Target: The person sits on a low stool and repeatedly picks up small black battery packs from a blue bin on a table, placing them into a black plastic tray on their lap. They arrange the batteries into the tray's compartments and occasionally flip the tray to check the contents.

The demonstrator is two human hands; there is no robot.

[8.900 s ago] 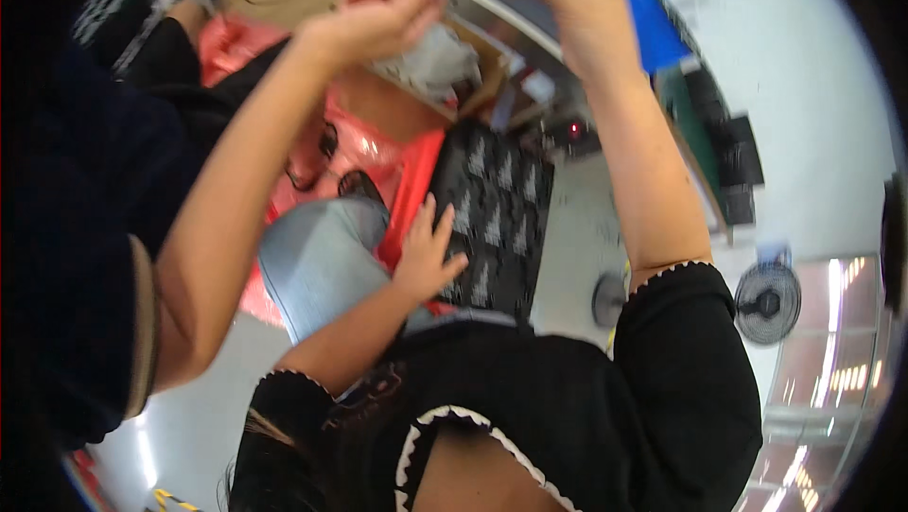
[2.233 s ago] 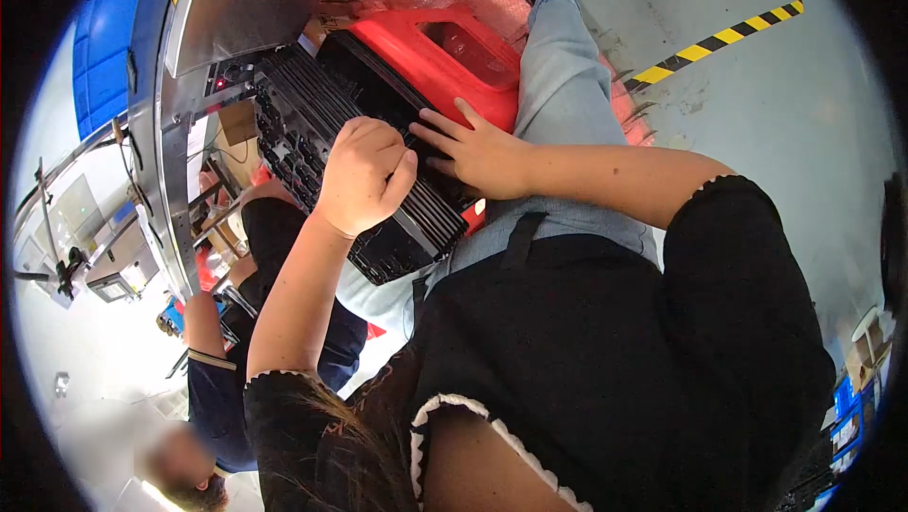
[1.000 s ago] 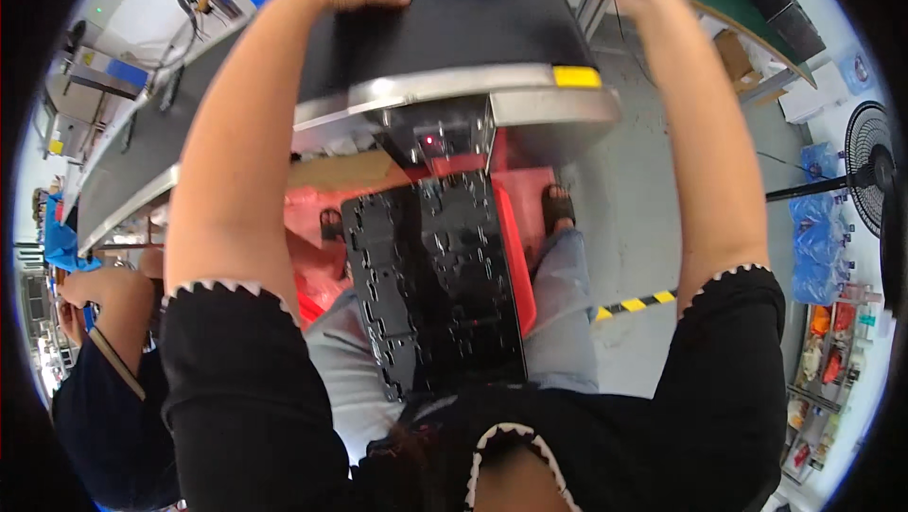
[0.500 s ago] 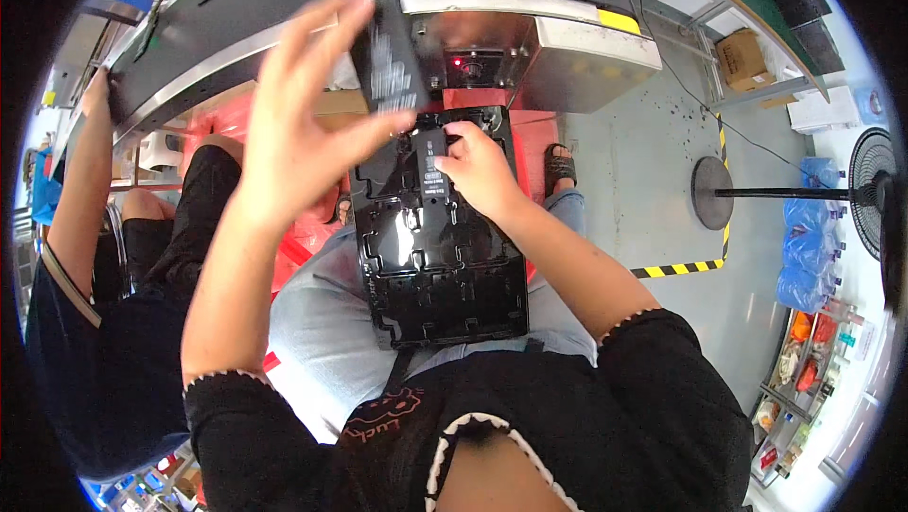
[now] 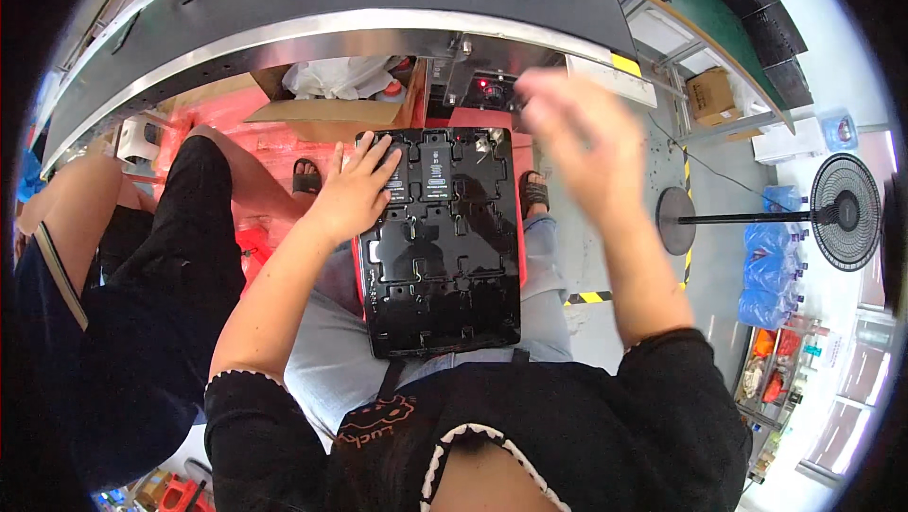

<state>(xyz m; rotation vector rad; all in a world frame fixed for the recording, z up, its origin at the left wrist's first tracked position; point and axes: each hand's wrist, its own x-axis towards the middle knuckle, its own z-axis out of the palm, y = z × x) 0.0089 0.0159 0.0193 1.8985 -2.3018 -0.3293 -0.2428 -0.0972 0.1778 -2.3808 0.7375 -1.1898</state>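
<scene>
Two flat black packs (image 5: 436, 176) sit in black tray (image 5: 445, 321); left hand (image 5: 348, 196) splayed over one, unclenched; right hand (image 5: 594, 145) blurred, grip unclear. Lopsided pressing could tip packs out.

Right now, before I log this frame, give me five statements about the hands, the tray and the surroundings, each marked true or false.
1. The left hand is at the upper left part of the black plastic tray. True.
2. The right hand is flat on the tray's lower edge. False: the right hand, blurred, is off to the tray's right.
3. A flat black pack lies in the tray's upper row. True.
4. The pedestal fan stands at the picture's left. False: the pedestal fan is at the right.
5. A red light glows beyond the tray. True.
</scene>
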